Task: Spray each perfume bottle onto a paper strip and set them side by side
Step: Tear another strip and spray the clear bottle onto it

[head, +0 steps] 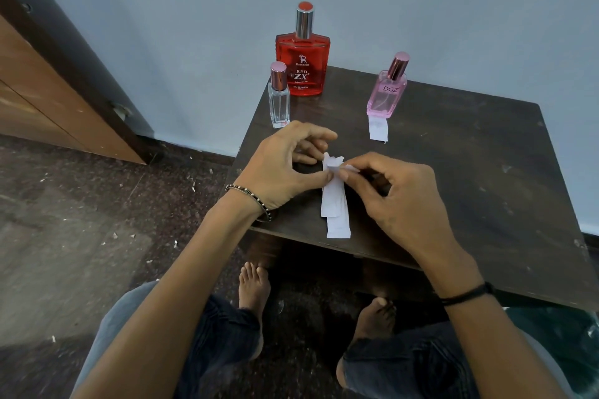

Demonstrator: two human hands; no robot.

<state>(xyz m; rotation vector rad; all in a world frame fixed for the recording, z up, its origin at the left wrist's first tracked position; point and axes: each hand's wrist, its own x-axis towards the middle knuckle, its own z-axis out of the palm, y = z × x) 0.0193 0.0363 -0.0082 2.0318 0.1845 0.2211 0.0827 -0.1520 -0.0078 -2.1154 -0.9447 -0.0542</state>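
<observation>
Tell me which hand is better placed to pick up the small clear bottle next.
The left hand, probably. The clear bottle stands at the table's far left corner, just beyond its fingers. The right hand is farther away and would have to cross over the paper strips both hands pinch.

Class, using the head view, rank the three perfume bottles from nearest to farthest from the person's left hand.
1. Clear bottle, just beyond the left hand, at the table's left edge.
2. Red bottle, behind the clear one, near the wall.
3. Pink bottle, far off to the right.
</observation>
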